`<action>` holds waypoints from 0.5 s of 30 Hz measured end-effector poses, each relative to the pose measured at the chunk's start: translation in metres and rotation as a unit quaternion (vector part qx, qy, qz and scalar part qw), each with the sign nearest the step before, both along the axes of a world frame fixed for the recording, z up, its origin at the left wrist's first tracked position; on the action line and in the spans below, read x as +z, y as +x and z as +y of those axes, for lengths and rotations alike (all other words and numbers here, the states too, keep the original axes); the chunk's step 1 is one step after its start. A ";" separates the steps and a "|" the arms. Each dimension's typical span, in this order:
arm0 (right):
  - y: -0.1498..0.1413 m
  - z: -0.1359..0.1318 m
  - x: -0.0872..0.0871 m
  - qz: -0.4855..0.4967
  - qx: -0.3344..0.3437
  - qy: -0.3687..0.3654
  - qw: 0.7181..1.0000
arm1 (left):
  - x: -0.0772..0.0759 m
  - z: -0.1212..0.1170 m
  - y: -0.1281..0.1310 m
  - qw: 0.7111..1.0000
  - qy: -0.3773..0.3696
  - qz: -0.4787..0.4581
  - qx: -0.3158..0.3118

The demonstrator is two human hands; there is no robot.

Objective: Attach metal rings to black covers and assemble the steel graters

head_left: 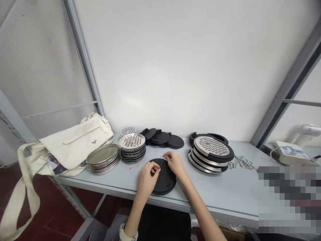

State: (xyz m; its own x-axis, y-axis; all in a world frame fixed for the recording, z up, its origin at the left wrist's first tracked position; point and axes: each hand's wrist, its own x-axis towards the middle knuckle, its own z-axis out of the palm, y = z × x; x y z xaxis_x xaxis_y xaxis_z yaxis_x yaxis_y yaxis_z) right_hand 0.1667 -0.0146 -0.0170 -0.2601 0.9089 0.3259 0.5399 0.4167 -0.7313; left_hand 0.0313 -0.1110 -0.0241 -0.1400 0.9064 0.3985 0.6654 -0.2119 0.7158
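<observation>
A black round plastic disc (164,182) lies flat on the table in front of me, near its front edge. My right hand (174,163) pinches a small bent metal wire hook (162,157) at the disc's far rim. Over the disc's left side, my left hand (147,177) has thumb and fingertips drawn together near the disc's middle. What sits between those fingertips, if anything, is too small to make out. A pile of similar metal wire hooks (243,163) lies on the table to the right.
Left of the disc stand a stack of metal grater discs (132,150) and a stack of round lids (103,159). Black discs (162,138) lie behind. A stack of black-rimmed grater discs (212,154) stands right. A cream bag (75,142) rests far left; a white box (292,153) far right.
</observation>
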 end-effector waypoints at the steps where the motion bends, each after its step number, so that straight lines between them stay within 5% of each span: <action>1: 0.000 0.000 0.000 0.007 -0.003 0.004 1.000 | 0.000 0.000 0.000 1.000 0.000 -0.002 0.000; 15: 0.000 -0.004 0.004 -0.052 0.019 -0.008 0.998 | -0.002 0.003 -0.001 1.000 -0.004 0.002 0.003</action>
